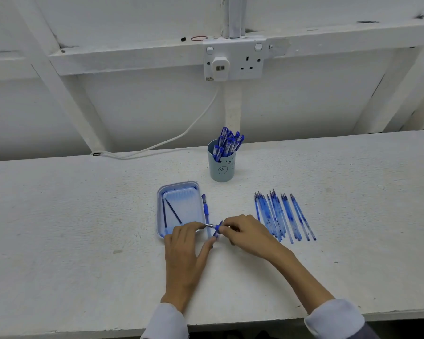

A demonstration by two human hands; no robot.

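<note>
My left hand [185,248] and my right hand [245,233] meet at the middle of the white table [83,228], both on one blue pen [214,226]. The left fingers pinch its metal tip end; the right fingers grip its barrel. A blue cap [217,232] sits tilted between the hands. Another blue pen [206,211] lies beside a light blue tray [160,211], which holds two dark refills [173,211]. Several blue refills [283,217] lie in a row to the right. A blue cup [221,165] full of capped pens [228,143] stands behind.
A double wall socket [234,58] with a white plug sits on the back wall. Its white cable [181,135] runs down to the table's far left. The table's front edge [230,324] is close to my sleeves.
</note>
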